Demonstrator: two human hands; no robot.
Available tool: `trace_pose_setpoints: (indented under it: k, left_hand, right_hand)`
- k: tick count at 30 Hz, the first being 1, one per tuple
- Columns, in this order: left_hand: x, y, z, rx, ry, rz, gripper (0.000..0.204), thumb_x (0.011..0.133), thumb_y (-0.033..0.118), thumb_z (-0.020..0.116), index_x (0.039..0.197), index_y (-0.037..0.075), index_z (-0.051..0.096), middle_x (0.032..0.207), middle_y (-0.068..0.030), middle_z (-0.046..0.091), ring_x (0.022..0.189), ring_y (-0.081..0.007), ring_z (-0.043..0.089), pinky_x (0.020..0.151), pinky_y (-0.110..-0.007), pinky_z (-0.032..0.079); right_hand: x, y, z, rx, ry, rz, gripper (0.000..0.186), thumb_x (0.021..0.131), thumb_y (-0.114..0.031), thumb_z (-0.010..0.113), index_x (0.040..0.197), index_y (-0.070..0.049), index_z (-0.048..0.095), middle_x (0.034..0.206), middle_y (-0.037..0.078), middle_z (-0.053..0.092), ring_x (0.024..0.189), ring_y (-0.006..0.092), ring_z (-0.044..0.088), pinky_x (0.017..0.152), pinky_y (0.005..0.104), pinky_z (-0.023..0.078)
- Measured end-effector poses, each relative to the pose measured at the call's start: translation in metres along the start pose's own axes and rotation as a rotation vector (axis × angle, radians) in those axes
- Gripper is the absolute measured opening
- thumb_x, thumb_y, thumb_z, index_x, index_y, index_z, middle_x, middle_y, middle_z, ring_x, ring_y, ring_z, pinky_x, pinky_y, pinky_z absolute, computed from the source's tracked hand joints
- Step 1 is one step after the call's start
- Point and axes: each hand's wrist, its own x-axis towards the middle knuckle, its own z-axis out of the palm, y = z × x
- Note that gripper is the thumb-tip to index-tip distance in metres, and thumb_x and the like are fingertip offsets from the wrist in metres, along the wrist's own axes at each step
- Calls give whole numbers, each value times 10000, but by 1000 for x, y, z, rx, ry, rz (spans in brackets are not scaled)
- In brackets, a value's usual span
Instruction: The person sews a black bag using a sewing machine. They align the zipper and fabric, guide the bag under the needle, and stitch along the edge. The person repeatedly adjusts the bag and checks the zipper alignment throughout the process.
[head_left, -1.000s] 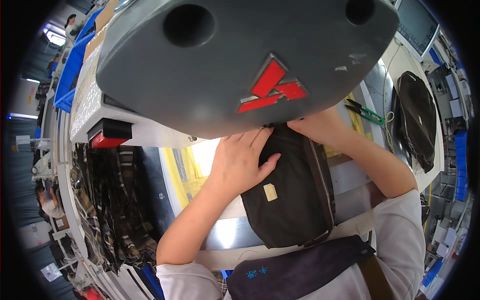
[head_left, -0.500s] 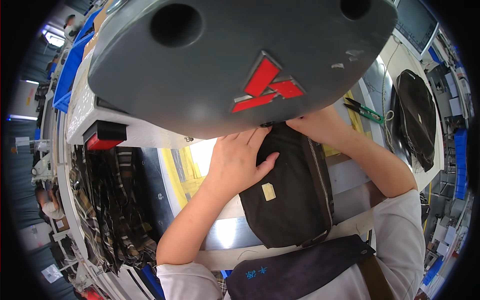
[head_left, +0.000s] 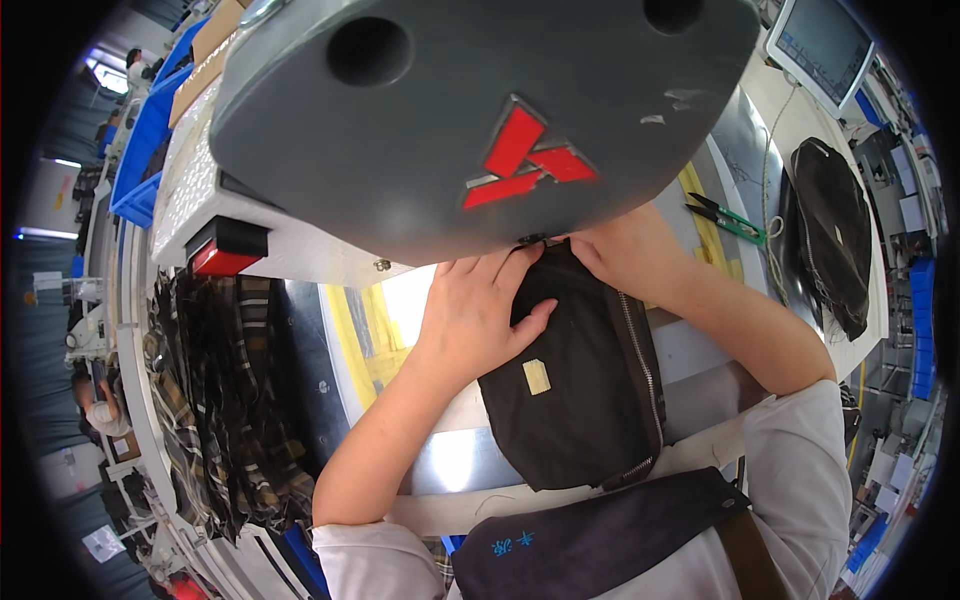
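Note:
My left hand (head_left: 478, 310) lies on a dark brown fabric pouch (head_left: 570, 395) with a metal zipper along its right side and a small pale label, its fingers slightly spread and reaching under the grey sewing-machine head (head_left: 400, 160). At the pouch's far edge, my right hand (head_left: 625, 255) is curled closed on the fabric, fingertips partly hidden beneath that head. The pouch rests on the work surface (head_left: 450, 460) between my forearms, its far end hidden by the machine.
Plaid fabric (head_left: 225, 400) hangs at left, below blue bins (head_left: 140, 160). At right are green-handled snips (head_left: 735, 225), a cord, another dark pouch (head_left: 830, 230) and a screen (head_left: 820, 45). A person (head_left: 105, 405) works far left, with others beyond.
The machine head appears slightly higher in the view. My hands and the pouch's far end have shifted a little forward, the fingers keeping much the same pose.

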Motion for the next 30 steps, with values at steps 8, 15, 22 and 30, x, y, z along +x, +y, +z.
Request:
trace_pose_setpoints:
  k: [8, 15, 22, 30]
  left_hand:
    - [3, -8, -2, -31, -16, 59, 453, 708, 226, 747, 1099, 36, 618, 1206, -73, 606, 1100, -275, 576, 920, -393, 437]
    - [0, -8, -1, -19, -25, 41, 481, 703, 256, 752, 1113, 42, 623, 1235, -56, 603, 1076, -272, 590, 911, -383, 440]
    - [0, -5, -3, 45, 4, 4, 499, 691, 270, 765, 1121, 56, 629, 1169, -81, 626, 1040, -280, 609, 896, -380, 448]
    - [-2, -12, -1, -14, 22, 5, 527, 675, 255, 780, 1139, 62, 623, 1113, -101, 640, 950, -305, 630, 822, -382, 499]
  right_hand:
    - [0, 9, 4, 52, -98, -27, 149, 755, -42, 611, 897, -73, 639, 926, 29, 634, 962, 234, 602, 834, 368, 503]
    - [-13, 1, -7, -154, -147, -168, 274, 774, -108, 604, 1031, -23, 645, 1049, 63, 641, 1021, 214, 609, 851, 350, 514]
    - [-16, -1, -8, -203, -203, -222, 338, 765, -114, 591, 1072, 24, 620, 1099, 99, 622, 1039, 231, 607, 865, 351, 520]
    - [-12, -2, -12, -199, -218, -231, 332, 772, -117, 587, 1071, 24, 617, 1100, 94, 621, 1040, 225, 607, 860, 346, 528]
